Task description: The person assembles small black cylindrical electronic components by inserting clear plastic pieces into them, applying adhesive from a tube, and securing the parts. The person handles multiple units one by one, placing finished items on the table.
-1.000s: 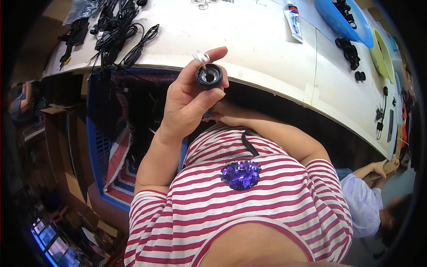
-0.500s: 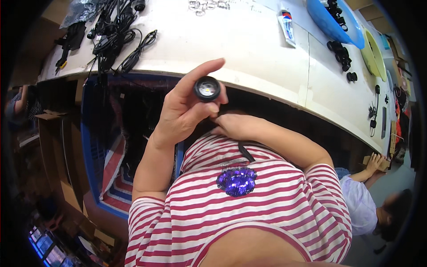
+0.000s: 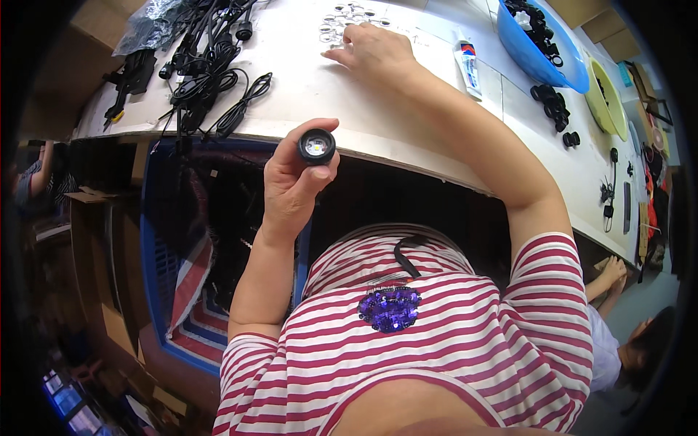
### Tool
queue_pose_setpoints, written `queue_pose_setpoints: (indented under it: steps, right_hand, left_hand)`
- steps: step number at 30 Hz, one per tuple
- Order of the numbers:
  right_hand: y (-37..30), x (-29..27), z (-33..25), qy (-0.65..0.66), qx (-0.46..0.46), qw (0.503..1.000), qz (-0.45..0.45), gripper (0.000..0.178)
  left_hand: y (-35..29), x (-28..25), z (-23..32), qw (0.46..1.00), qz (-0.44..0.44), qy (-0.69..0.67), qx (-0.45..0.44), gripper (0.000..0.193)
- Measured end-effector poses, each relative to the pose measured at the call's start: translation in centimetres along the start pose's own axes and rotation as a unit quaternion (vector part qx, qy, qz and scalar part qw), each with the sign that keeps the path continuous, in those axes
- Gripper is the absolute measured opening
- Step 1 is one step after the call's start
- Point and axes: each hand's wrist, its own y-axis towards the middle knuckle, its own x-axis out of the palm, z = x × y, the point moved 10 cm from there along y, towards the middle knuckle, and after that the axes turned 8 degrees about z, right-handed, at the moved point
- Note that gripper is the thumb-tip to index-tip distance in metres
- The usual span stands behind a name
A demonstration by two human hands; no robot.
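Observation:
My left hand (image 3: 289, 182) is closed around a black LED light (image 3: 317, 147), a short round body with a yellow chip in its bright centre. It is held in front of the table's near edge, its open end facing up. My right hand (image 3: 382, 54) is stretched out over the white table (image 3: 349, 120), thumb and index finger apart, with nothing visible between them. Its fingertips are at a group of small clear round lenses (image 3: 334, 19); whether they touch any cannot be told. The hand covers part of the group.
Black cables (image 3: 207, 69) lie heaped at the table's left, beside a plastic bag (image 3: 149, 27). To the right are a tube (image 3: 467, 67), a blue basin (image 3: 574, 69) of black parts, and a green basin (image 3: 609, 109). A blue crate (image 3: 154, 276) stands below. Another person (image 3: 607, 341) sits at right.
My right hand has left the spot beside my left hand and reached forward across the table to the clear lenses. My left hand, still holding the light, has shifted slightly left.

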Motion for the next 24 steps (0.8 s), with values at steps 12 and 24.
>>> queue_pose_setpoints:
  steps: [12, 24]
  right_hand:
    - [-4.7, -5.3, -2.9, 0.375, 0.001, 0.916, -0.147, 0.023]
    - [-10.6, -9.1, -3.1, 0.428, -0.052, 0.891, -0.140, 0.028]
  left_hand:
    - [0.8, -0.3, -3.0, 0.999, -0.001, 0.014, -0.048, 0.061]
    - [0.0, 2.9, -5.2, 0.989, -0.038, 0.080, -0.117, 0.023]
